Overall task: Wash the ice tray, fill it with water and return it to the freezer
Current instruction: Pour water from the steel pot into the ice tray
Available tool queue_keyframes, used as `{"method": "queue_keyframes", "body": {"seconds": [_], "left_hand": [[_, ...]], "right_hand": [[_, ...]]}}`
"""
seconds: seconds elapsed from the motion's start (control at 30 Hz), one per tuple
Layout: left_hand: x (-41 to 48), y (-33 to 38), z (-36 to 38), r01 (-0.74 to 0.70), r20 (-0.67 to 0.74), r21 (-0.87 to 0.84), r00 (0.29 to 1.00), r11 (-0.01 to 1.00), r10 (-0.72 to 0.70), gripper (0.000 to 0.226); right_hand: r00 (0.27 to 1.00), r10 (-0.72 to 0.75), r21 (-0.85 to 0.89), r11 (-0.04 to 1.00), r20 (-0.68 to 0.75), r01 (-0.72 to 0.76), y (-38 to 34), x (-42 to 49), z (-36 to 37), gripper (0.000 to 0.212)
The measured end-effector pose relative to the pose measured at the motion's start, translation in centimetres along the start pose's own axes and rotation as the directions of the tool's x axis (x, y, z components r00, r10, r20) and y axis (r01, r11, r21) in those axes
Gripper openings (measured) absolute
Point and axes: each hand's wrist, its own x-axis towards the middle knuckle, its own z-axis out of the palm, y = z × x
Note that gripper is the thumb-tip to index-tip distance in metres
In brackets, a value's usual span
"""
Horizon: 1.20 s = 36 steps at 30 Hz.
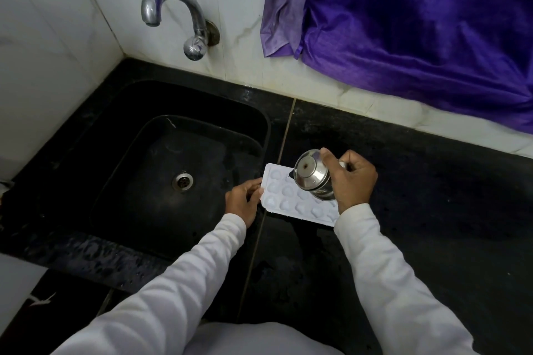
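A white ice tray [284, 196] with heart-shaped cells lies flat on the black counter, just right of the sink. My left hand [242, 199] holds the tray's left edge with thumb and fingers. My right hand [350, 179] grips a small steel cup [313, 174], tipped over the tray's far cells with its base facing me. A thin stream of water runs from the cup's lip into the tray. My right wrist hides the tray's right end.
The black sink [124, 135] with its metal drain [182, 181] lies to the left. A chrome tap [173, 14] sticks out of the white tiled wall above it. A purple curtain [418, 17] hangs at the upper right. The black counter [432, 210] shows wet patches.
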Motion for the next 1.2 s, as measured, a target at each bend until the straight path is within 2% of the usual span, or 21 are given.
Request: {"method": "queue_keyframes", "body": {"seconds": [0.4,0.7,1.2], "left_hand": [[0.2,-0.3,0.1,-0.013,-0.008,0.002,1.000,1.000,0.013,0.026],[0.4,-0.6,0.2,-0.017,-0.006,0.017,1.000,1.000,0.017,0.026],[0.3,-0.5,0.1,-0.023,-0.002,0.017,1.000,1.000,0.024,0.027]], "right_hand": [[1.000,0.017,0.015,1.000,0.006,-0.017,-0.2,-0.1,0.0,0.052],[0.987,0.162,0.078,0.984,0.015,-0.162,-0.2,-0.7,-0.6,0.051],[0.997,0.060,0.026,0.998,0.047,-0.061,0.5,-2.1,-1.1,0.053]]}}
